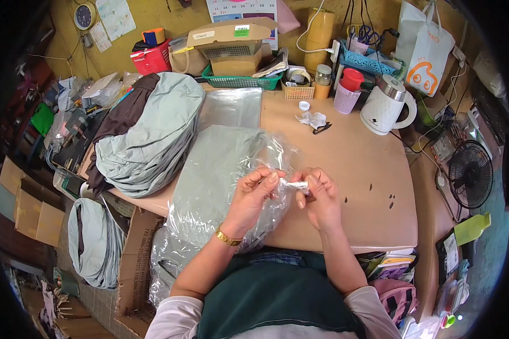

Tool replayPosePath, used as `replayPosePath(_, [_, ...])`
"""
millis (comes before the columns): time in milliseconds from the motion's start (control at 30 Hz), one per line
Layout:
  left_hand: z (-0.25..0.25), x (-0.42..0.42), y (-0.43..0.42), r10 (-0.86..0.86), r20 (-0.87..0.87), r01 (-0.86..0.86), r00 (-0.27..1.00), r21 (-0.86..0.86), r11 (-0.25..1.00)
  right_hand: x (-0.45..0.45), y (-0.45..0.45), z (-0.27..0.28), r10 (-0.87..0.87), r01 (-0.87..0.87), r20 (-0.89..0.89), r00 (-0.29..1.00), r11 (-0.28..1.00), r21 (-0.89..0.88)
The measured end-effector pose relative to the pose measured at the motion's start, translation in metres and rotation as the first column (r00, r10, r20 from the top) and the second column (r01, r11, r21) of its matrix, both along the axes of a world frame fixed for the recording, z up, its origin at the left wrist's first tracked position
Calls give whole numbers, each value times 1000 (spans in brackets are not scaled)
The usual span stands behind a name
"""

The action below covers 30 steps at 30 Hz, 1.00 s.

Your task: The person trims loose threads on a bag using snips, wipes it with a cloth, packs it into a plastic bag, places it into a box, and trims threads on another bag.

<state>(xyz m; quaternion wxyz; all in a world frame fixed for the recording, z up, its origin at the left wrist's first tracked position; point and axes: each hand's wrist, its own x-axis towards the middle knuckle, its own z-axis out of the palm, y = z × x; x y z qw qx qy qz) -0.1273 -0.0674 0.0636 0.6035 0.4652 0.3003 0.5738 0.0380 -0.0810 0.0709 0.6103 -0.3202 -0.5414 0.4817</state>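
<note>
Over the table my left hand [255, 195] and my right hand [318, 195] are close together, each pinching a twisted white strip [294, 184] that stretches between them. It looks like gathered clear plastic. A clear plastic bag [209, 169] with folded grey-green cloth inside lies on the table, under and to the left of my left hand. My left wrist wears a gold-coloured band. Left of the bag rests a large stack of folded grey-green cloth [152, 135], with dark brown cloth [127, 101] beside it.
Clear plastic sheets [230, 107] lie behind the bag. A white kettle [383, 107], a pink cup [345, 97], a jar [322, 82] and crumpled paper [312, 119] stand or lie at the back right. An open cardboard box [136, 271] and more cloth [95, 243] are at the lower left.
</note>
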Motion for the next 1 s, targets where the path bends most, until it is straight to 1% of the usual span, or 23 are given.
replayPosePath(33, [0, -1, 0, -92, 265, 121, 960, -97, 988, 0, 4, -3, 149, -207, -359, 921, 970, -128])
replayPosePath(67, [1, 0, -2, -90, 265, 119, 960, -97, 988, 0, 7, -8, 214, -434, -682, 700, 885, -169])
replayPosePath(100, [6, 3, -4, -118, 375, 179, 919, -134, 975, -2, 10, -15, 218, -438, -680, 700, 884, -166])
replayPosePath(133, [9, 4, -5, -138, 481, 242, 866, -162, 957, -5, 13, -23, 221, -500, -759, 612, 852, -155])
replayPosePath(167, [0, 2, -3, -136, 480, 239, 866, -160, 958, -8, 16, -30, 214, -558, -829, 516, 819, -136])
replayPosePath(233, [-21, 0, 4, -242, 558, 362, 794, -114, 925, -7, 23, -38, 243, -594, -850, 468, 798, -99])
replayPosePath(300, [-24, 0, 6, -187, 509, 295, 840, -139, 945, -5, 23, -39, 267, -625, -868, 419, 778, -62])
replayPosePath(367, [-23, -1, 8, -132, 458, 228, 879, -161, 960, -3, 18, -32, 210, -360, -550, 808, 915, -180])
replayPosePath(400, [-24, -3, 9, -99, 247, 141, 964, -156, 978, -3, 11, -26, 210, -360, -548, 809, 915, -181])
replayPosePath(433, [-24, -4, 9, -52, 26, 55, 998, -131, 990, -6, 2, -15, 125, -198, -331, 935, 960, -196])
replayPosePath(467, [-24, -2, 9, -50, 28, 53, 998, -131, 990, -7, -2, -10, 17, -33, -96, 995, 985, -169])
replayPosePath(500, [-23, -1, 7, 7, -135, -16, 991, -67, 998, -6, 0, -11, 17, -33, -95, 995, 985, -169])
replayPosePath(533, [-22, 1, 6, 71, -292, -73, 954, 6, 997, -3, 3, -12, -52, 20, 144, 988, 977, 214])
replayPosePath(567, [-20, 2, 3, 69, -293, -71, 954, 4, 998, -3, 4, -10, -203, -22, 332, 921, 824, 566])
replayPosePath(633, [-12, 4, -4, 307, -538, -119, 785, 357, 927, -8, -3, 7, -280, 12, 402, 872, 833, 554])
replayPosePath(667, [-8, 4, -7, 303, -539, -116, 786, 353, 928, -10, -5, 14, -347, 43, 470, 812, 838, 545])
replayPosePath(733, [1, 3, -11, 393, -627, -59, 673, 484, 873, -9, 6, 10, -289, 71, 431, 855, 889, 453])
replayPosePath(767, [4, 4, -13, 393, -627, -58, 673, 484, 873, -10, 10, 6, -234, 90, 382, 894, 929, 358])
replayPosePath(800, [5, 5, -15, 376, -601, -53, 705, 484, 874, -12, 12, 2, -234, 90, 381, 894, 929, 359])
replayPosePath(867, [7, 5, -17, 359, -575, -50, 735, 482, 874, -18, 12, -7, -181, 182, -27, 983, 983, 33])
replayPosePath(900, [7, 5, -18, 333, -573, -38, 749, 464, 885, -17, 10, -10, -180, 181, -27, 983, 983, 33])
replayPosePath(967, [6, 5, -18, 304, -571, -25, 763, 443, 896, -14, 7, -14, -291, 247, 260, 921, 950, 189])
replayPosePath(1000, [4, 6, -17, 296, -562, -31, 772, 432, 902, -12, 6, -12, -292, 248, 260, 920, 951, 187])
